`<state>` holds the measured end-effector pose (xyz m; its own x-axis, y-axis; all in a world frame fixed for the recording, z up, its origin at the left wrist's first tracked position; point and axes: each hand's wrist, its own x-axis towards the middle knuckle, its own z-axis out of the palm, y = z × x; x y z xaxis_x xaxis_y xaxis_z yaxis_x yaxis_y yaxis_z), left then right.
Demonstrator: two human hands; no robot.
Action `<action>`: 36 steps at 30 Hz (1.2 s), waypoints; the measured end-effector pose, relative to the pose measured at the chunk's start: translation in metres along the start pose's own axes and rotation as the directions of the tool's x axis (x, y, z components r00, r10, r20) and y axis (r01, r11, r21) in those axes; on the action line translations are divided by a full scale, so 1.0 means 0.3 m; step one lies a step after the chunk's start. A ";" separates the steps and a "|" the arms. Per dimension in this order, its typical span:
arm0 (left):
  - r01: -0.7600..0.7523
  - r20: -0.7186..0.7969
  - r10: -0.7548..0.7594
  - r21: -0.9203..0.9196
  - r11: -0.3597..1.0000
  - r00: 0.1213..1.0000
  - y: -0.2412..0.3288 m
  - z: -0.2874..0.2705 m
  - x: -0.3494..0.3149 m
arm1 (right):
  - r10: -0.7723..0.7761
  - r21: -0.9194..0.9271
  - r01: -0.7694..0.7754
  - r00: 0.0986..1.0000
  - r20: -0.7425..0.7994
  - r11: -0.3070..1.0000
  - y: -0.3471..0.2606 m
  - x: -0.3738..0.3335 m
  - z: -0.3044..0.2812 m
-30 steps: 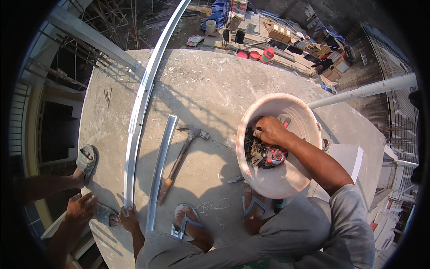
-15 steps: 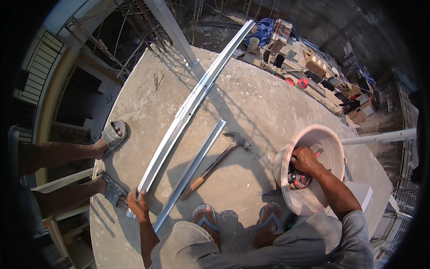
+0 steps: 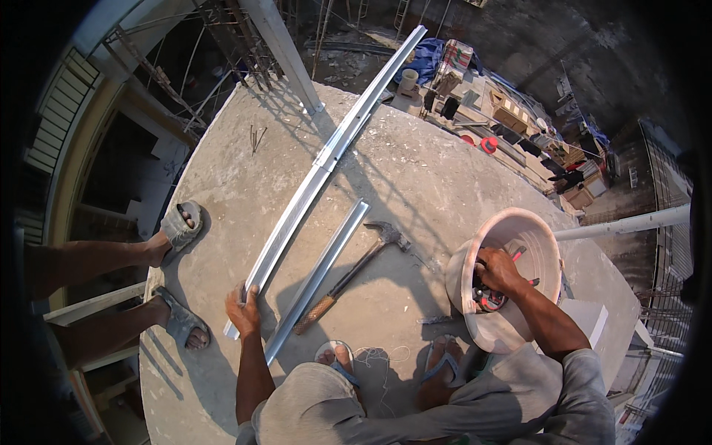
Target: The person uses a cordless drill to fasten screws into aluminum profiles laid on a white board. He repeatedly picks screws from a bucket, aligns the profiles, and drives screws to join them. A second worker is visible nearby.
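Note:
My left hand (image 3: 243, 305) is closed around the near end of a long silvery metal channel (image 3: 285, 222), its thumb on the right edge. The channel lies away from me and overlaps a second length (image 3: 371, 93) reaching past the slab's far edge. My right hand (image 3: 498, 268) is down inside a pale plastic bucket (image 3: 545, 293), among red-and-black tools (image 3: 489, 300); its fingertips are hidden in shade. Between my hands lie a shorter metal channel (image 3: 319, 274) and a claw hammer (image 3: 348, 274) with a worn brown grip.
The concrete slab (image 3: 400, 163) drops off at its edges. At the left stands another person in sandals (image 3: 182, 226). A grey post (image 3: 285, 55) rises at the far side. Thin rods (image 3: 256, 139) and tangled string (image 3: 382, 356) lie on the slab. Below, boxes (image 3: 512, 115) and clutter cover a lower level.
My left hand has pushed the long channel away from me and to the right; the overlap with the second length now lies farther off. My right hand stays in the bucket.

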<state>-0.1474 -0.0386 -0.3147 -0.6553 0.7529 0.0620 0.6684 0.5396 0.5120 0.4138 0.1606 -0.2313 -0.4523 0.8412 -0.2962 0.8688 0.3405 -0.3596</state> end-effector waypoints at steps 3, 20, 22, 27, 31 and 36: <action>-0.058 -0.037 0.058 0.008 0.998 0.998 -0.029 0.005 -0.011 | 0.016 0.126 -0.002 0.994 -0.111 0.992 -0.018 -0.010 -0.017; 0.039 -0.017 -0.039 0.056 0.998 0.999 -0.003 -0.276 -0.408 | 0.327 0.599 -0.011 0.846 -0.421 0.801 0.079 -0.016 -0.349; -0.096 0.253 0.066 0.107 0.990 0.965 0.042 -0.275 -0.546 | 0.334 0.581 0.030 0.794 -0.508 0.814 0.053 0.007 -0.412; -0.126 0.458 0.024 0.192 0.973 0.888 0.023 -0.197 -0.755 | 0.180 0.681 0.168 0.895 -0.409 0.712 -0.105 0.075 -0.446; -0.114 0.454 0.009 0.205 0.972 0.891 -0.012 -0.146 -0.757 | 0.172 0.771 0.134 0.938 -0.301 0.622 -0.216 0.101 -0.451; -0.090 0.426 -0.007 0.209 0.974 0.905 -0.005 -0.095 -0.694 | 0.224 0.916 -0.008 0.970 -0.090 0.402 -0.257 0.122 -0.430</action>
<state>-0.0221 -0.2068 -0.3039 -0.4479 0.8376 -0.3128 0.7835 0.5362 0.3140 0.3563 0.2195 -0.1004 -0.2260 0.9305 -0.2883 0.1682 -0.2542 -0.9524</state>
